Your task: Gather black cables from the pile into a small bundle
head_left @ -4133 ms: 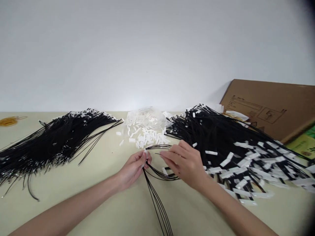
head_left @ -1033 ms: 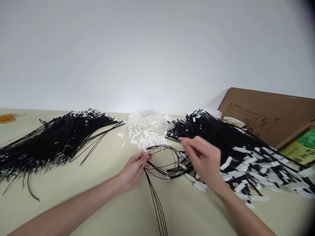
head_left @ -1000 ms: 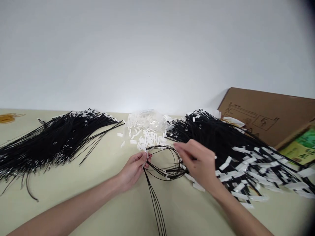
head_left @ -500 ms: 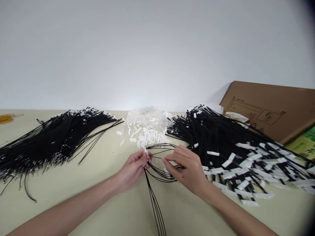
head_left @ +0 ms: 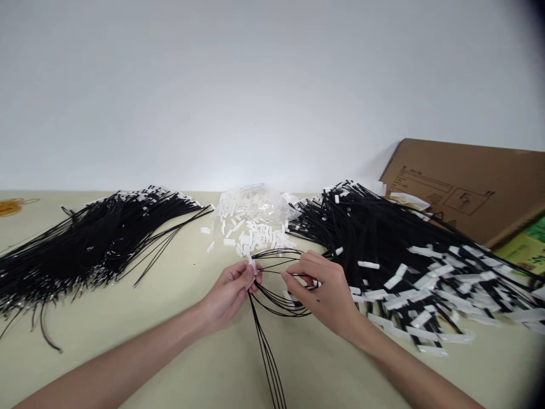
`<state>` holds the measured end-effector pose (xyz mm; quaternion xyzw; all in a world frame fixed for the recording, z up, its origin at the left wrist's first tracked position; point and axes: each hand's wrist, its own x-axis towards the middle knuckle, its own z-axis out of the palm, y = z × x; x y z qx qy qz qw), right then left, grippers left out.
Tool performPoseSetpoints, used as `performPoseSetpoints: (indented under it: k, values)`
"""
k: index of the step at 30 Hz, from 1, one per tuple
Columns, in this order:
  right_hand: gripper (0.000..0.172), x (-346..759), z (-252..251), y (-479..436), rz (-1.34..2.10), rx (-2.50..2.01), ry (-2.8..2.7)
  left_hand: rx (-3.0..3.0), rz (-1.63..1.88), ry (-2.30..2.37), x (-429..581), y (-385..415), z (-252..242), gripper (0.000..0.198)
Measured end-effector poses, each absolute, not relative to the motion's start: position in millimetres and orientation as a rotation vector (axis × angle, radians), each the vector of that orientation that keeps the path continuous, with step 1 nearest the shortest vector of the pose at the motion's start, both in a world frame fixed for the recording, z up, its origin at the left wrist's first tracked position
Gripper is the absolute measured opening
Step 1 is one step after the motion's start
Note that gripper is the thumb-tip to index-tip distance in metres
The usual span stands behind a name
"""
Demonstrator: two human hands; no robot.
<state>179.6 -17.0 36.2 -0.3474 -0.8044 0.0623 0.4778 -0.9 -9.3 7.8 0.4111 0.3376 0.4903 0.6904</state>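
Note:
A white connector (head_left: 252, 264) with several thin black wires (head_left: 266, 352) running from it is pinched in my left hand (head_left: 234, 289), thumb on top. Some of the wires loop out to the right; others trail down toward the table's front edge. My right hand (head_left: 321, 284) is closed, thumb and index finger pressed together on one thin black wire (head_left: 275, 272) that stretches from the connector. The wire's tip is hidden in the fingers. Loose white connectors (head_left: 259, 236) lie on the table just beyond both hands.
A clear plastic bag (head_left: 255, 201) of white pieces sits at the back. Black wires (head_left: 102, 233) are heaped at left, and wires with white connectors (head_left: 361, 238) at right. A cardboard box (head_left: 468, 182) leans behind the right heap; yellow rubber bands (head_left: 12, 207) lie far left.
Very little differs. My right hand shifts slightly while keeping its pinch on the wire, and my left hand stays on the connector.

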Motion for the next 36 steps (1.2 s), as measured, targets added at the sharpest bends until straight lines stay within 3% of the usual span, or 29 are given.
performPoseSetpoints:
  k: [11, 24, 36]
  values:
    - [0.017, 178.3, 35.7, -16.4, 0.206, -0.87, -1.967, 0.907, 1.115, 0.754, 0.1, -9.3, 8.3, 0.022]
    - [0.024, 174.1, 38.0, -19.6, 0.82, -1.046, -1.742, 1.041, 1.151, 0.781, 2.3, -13.3, 7.8, 0.024]
    - [0.02, 179.8, 38.7, -17.9, 0.227, -0.772, -2.045, 0.982, 1.162, 0.773, -1.0, -8.0, 7.2, 0.023]
